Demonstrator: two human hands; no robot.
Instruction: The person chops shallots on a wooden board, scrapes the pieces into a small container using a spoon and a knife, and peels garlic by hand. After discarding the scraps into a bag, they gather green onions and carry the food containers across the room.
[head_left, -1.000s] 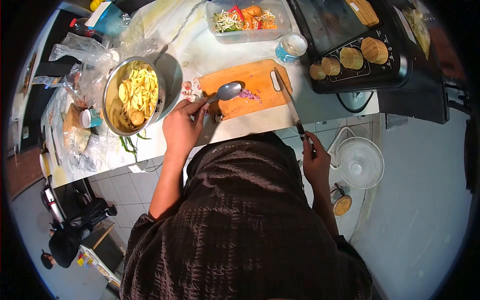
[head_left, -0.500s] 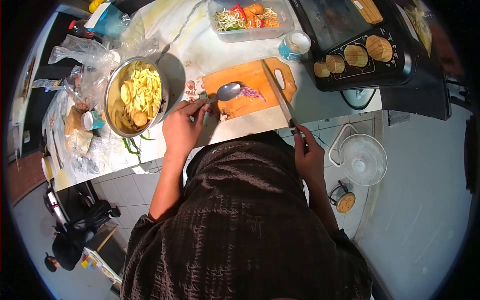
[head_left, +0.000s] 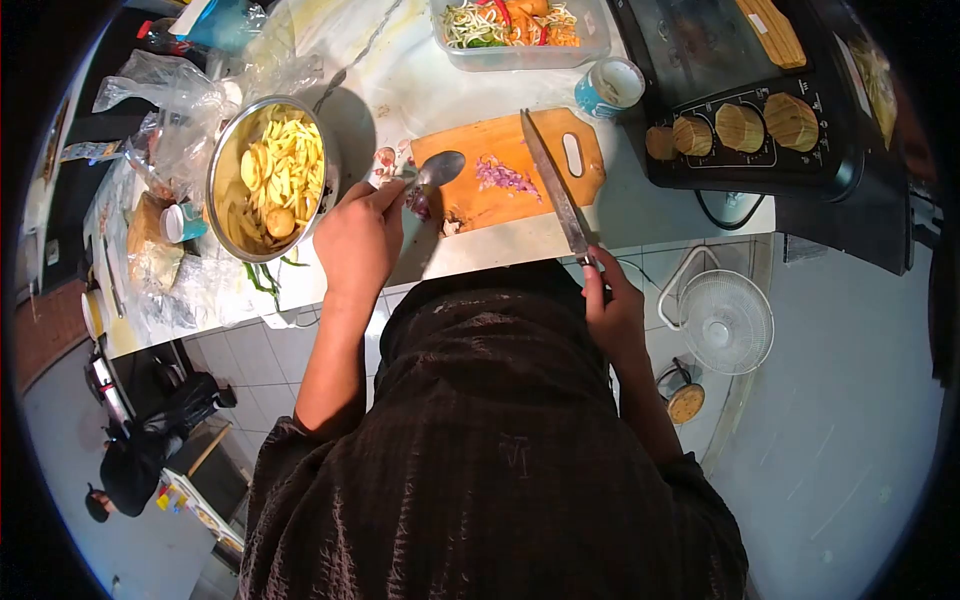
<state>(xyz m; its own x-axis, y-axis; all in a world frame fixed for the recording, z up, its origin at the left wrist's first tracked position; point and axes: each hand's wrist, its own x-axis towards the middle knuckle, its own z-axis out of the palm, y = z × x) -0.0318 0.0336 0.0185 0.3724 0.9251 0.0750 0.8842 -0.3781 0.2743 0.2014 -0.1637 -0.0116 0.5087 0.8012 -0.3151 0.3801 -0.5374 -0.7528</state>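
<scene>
My left hand (head_left: 360, 235) is closed around the handle of a metal spoon (head_left: 441, 168), whose bowl is over the left part of a wooden cutting board (head_left: 470, 143). Chopped purple shallot (head_left: 507, 178) lies in a small heap on the board. A long knife (head_left: 553, 180) is gripped by its handle in my right hand (head_left: 613, 302); its blade slants up across the board's right side, near the handle slot. Below the spoon is a dark reddish piece, possibly shallot (head_left: 419, 205). Shallot peels (head_left: 386, 157) lie by the board's left edge.
Left stands a metal pot (head_left: 216, 190) of cut yellow pieces, with green chillies (head_left: 262, 283) below it. A plastic container of vegetables (head_left: 530, 57), a blue-labelled jar (head_left: 608, 88) and a black oven (head_left: 745, 165) line the back. A white fan (head_left: 722, 325) is at right; another person (head_left: 140, 470) is far left.
The spoon has shifted left, away from the chopped shallot, and its bowl now tilts differently. My right hand still grips the knife in nearly the same place. The view has shifted slightly.
</scene>
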